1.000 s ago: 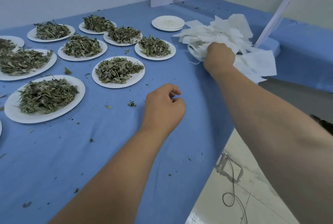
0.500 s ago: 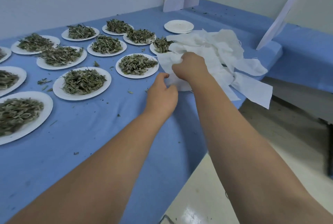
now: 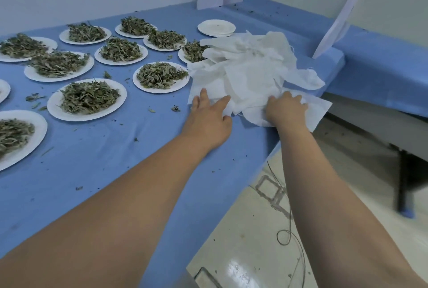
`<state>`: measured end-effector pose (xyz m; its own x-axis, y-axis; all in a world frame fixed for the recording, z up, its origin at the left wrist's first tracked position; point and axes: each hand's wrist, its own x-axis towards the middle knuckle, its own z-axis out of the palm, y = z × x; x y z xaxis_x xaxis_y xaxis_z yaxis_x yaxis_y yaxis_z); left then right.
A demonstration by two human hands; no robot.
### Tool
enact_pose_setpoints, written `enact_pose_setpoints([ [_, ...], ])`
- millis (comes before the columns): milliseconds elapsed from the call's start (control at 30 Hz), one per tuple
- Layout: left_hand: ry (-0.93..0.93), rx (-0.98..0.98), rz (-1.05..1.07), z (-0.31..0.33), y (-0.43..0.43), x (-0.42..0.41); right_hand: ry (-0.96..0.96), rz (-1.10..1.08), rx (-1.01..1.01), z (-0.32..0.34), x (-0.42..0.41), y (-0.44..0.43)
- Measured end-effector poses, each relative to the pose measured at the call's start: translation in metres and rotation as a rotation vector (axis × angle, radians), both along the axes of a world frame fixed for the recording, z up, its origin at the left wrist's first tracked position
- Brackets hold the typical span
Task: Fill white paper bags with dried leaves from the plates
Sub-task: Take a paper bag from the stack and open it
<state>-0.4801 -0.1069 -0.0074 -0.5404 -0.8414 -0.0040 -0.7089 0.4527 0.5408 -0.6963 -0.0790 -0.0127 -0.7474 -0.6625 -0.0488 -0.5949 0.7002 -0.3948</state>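
Person's left hand (image 3: 209, 116) lies flat, fingers straight, on the near left edge of a loose pile of white paper bags (image 3: 250, 72). The right hand (image 3: 286, 110) curls its fingers into the pile's near right side, at the edge of the blue-covered table (image 3: 115, 153). Several plates (image 3: 76, 116) heaped with dried leaves (image 3: 88, 96) sit left of the pile. A stack of empty plates (image 3: 216, 27) is just behind it. A cable (image 3: 284, 236) lies on the floor.

On my feed both arms are bare from the frame edge to the wrists; the left hand (image 3: 208, 119) and right hand (image 3: 286, 111) are uncovered too.
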Motion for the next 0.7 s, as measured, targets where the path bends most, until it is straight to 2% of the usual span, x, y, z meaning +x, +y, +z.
enact_pose_setpoints([
  [100, -0.078, -0.062, -0.013, -0.008, -0.002, -0.004, 0.124, 0.034, -0.131, -0.003, 0.003, 0.001],
  [233, -0.166, -0.191, -0.026, -0.013, 0.002, -0.007, 0.113, 0.076, -0.176, 0.005, 0.016, 0.002],
  [333, -0.107, -0.188, -0.023, -0.010, 0.007, -0.007, 0.060, 0.110, -0.256, 0.009, 0.034, 0.004],
  [400, -0.009, -0.116, 0.003, -0.004, 0.012, -0.005, -0.003, 0.126, -0.374, 0.011, 0.047, 0.007],
  [467, 0.103, -0.031, 0.079, 0.002, 0.016, 0.000, -0.102, 0.146, -0.523, 0.016, 0.064, 0.013],
  [567, 0.215, 0.024, 0.142, 0.007, 0.018, 0.016, -0.252, 0.161, -0.596, 0.024, 0.090, 0.023],
  [600, 0.255, 0.047, 0.164, 0.009, 0.019, 0.022, -0.362, 0.145, -0.628, 0.025, 0.100, 0.026],
  [700, 0.320, 0.107, 0.210, 0.014, 0.024, 0.046, -0.872, 0.045, -0.740, 0.021, 0.135, 0.030],
])
